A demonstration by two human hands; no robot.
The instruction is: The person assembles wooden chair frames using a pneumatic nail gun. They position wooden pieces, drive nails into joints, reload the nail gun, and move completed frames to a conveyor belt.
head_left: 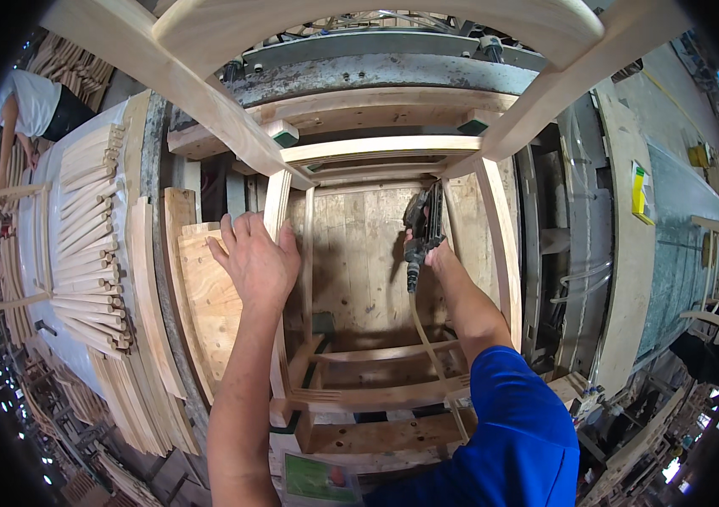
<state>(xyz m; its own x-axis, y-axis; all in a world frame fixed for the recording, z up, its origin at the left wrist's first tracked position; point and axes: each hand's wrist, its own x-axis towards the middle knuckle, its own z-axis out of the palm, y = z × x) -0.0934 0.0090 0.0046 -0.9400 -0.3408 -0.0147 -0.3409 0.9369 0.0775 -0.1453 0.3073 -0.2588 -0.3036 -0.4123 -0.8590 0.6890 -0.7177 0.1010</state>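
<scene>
A pale wooden chair frame [503,228] lies in front of me, its two long legs and curved top slat rising toward the far edge. My left hand [260,258] straddles the left side rail, thumb on the inner side and fingers over the outer side. Inside the frame, my right hand [437,248] grips a black pneumatic nail gun [427,220]. The tool's nose sits close to the far right inner corner; whether it touches the wood is hidden. A yellowish air hose [429,338] runs from the tool's near end back toward me.
Green-padded wooden blocks [282,133] sit at the frame's corners. Beyond it stretches a metal beam [359,78]. Many turned wooden sticks [89,245] lie on the left table, where another person [38,110] stands. On the right is a greenish table [680,245] and a yellow-edged card [640,194].
</scene>
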